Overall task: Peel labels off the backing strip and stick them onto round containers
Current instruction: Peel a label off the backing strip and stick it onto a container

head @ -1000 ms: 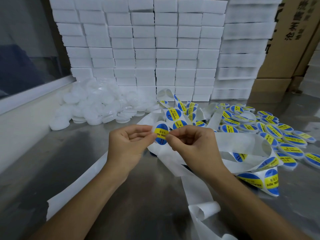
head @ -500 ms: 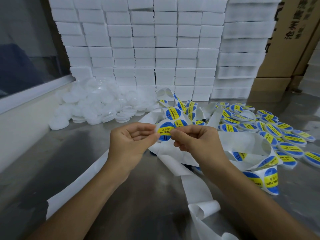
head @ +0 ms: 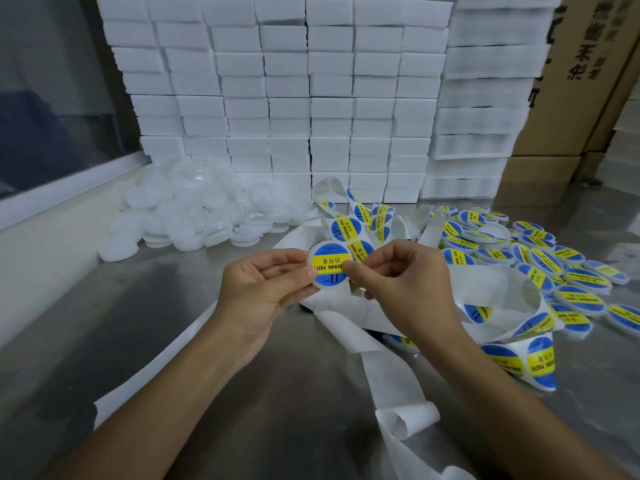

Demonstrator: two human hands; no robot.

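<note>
My left hand [head: 266, 289] grips a round white container [head: 320, 268] by its left edge, its face turned toward me. A blue and yellow round label [head: 328, 265] lies on that face. My right hand [head: 398, 285] has its thumb and fingertips at the label's right edge. The white backing strip [head: 384, 372] loops under both hands and runs across the metal table [head: 173, 306]. More labels on the strip [head: 349, 226] sit just behind my hands.
A heap of plain white containers [head: 194, 216] lies at the back left. Several labelled containers [head: 540, 258] spread at the right. Stacked white boxes [head: 311, 98] form a wall behind. Cardboard cartons [head: 571, 81] stand at the far right. A ledge [head: 52, 209] borders the left.
The container has turned in my left hand so its labelled face now shows fully. My right fingers stay at the label's right edge.
</note>
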